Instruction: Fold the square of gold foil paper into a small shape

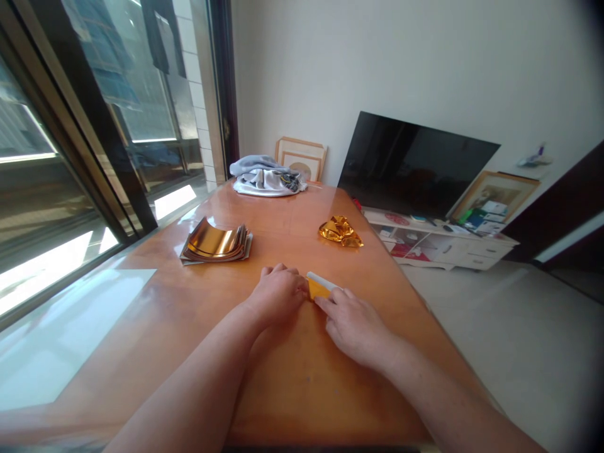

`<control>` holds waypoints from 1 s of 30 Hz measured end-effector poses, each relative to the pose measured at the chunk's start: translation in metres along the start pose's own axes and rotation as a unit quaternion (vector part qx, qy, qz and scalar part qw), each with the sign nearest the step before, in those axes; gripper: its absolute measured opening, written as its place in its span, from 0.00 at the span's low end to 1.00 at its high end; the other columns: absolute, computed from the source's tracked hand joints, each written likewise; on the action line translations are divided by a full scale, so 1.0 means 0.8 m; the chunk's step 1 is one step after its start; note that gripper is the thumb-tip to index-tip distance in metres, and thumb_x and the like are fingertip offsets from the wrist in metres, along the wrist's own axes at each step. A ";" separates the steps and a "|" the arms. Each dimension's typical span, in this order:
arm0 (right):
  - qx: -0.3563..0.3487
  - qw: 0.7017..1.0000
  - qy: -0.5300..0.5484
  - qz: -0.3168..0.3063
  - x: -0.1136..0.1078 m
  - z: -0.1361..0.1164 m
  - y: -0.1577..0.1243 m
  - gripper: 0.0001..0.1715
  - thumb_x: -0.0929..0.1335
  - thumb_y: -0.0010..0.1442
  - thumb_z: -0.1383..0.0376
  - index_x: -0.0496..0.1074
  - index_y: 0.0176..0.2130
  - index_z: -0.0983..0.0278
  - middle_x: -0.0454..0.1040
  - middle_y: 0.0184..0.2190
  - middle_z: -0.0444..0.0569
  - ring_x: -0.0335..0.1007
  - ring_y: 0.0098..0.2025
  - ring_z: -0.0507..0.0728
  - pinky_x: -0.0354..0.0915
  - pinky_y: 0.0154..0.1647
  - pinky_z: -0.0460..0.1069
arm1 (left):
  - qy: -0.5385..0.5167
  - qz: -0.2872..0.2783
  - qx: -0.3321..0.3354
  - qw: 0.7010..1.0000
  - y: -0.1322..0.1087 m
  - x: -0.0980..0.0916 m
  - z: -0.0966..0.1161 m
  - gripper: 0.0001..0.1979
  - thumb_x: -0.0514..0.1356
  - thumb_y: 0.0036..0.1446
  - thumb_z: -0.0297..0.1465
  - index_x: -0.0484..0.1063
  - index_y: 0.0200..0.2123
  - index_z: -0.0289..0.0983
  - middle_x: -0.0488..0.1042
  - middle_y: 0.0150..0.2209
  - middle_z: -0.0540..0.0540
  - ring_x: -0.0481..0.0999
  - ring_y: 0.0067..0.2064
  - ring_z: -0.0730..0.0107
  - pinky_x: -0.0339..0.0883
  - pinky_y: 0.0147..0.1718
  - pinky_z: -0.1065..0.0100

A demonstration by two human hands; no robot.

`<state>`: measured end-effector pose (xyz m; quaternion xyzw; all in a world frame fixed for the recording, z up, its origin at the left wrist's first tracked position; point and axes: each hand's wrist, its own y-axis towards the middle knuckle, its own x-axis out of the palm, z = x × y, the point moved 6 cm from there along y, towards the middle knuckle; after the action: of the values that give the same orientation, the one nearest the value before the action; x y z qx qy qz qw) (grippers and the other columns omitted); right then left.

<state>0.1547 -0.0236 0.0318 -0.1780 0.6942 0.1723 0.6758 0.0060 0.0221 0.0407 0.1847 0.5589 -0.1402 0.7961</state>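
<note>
Between my two hands, on the wooden table (292,358), lies a folded piece of gold foil paper (318,287) with a pale strip along its far edge. My left hand (282,292) is at its left end, fingers curled and partly hidden behind the hand. At the right end, my right hand (352,321) presses its fingers and thumb on the paper. A curved stack of shiny gold foil sheets (214,242) rests farther off to the left. Beyond my right hand sits a crumpled or folded gold foil piece (340,231).
Grey cloth (267,176) is heaped at the table's far end. Framed pictures (302,160) lean on the wall. A large television (415,163) stands on a white cabinet (453,245) to the right. Glass doors (136,94) run along the left.
</note>
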 end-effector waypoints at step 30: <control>-0.015 0.999 0.024 0.021 0.003 0.002 0.000 0.28 0.60 0.65 0.67 0.67 0.63 0.58 0.71 0.53 0.55 0.63 0.56 0.62 0.60 0.59 0.56 | 0.092 0.021 0.032 0.995 0.001 0.006 0.029 0.17 0.52 0.65 0.36 0.80 0.31 0.43 0.76 0.38 0.42 0.67 0.44 0.55 0.52 0.45 0.53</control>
<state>0.1562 -0.0231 0.0293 -0.1778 0.7111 0.1924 0.6524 0.0270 0.0122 0.0434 0.2336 0.6208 -0.1237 0.7381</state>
